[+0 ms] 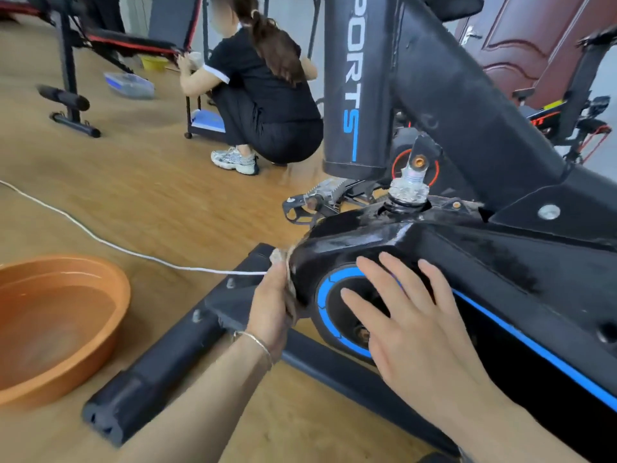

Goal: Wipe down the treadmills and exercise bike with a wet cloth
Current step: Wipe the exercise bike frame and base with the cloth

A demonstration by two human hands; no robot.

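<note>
Left grip (272, 305): curled round a pale crumpled cloth (279, 258), pressing it against the rounded front end of the glossy black flywheel housing (354, 238); a thin silver bracelet (257, 342) sits on the wrist.
Right grip (410, 325): spread, fingers straight and apart, laid flat on the side of the housing over its blue ring (323, 295); it holds nothing.
Cloth: mostly hidden between the left palm and the housing, a tuft showing above the fingers.
Bike: black steel exercise bike with blue stripe (500, 262), standing on the wooden plank floor (150, 195).
Base bar: black stabiliser bar with rubber end cap (160, 372), lying on the floor under the left wrist, between basin and housing.
Basin: round orange plastic basin (123, 295) with water in it, on the floor left of the base bar, apart from it.
Cord: thin white cord (100, 235) crossing the floor behind the basin toward the left grip.
Knob: clear ribbed knob (409, 192), upright on top of the housing.
Pedal: grey metal pedal (320, 195), just behind the housing.
Other person (263, 95): crouched, back turned, hands at a black-and-red bench (133, 41).
</note>
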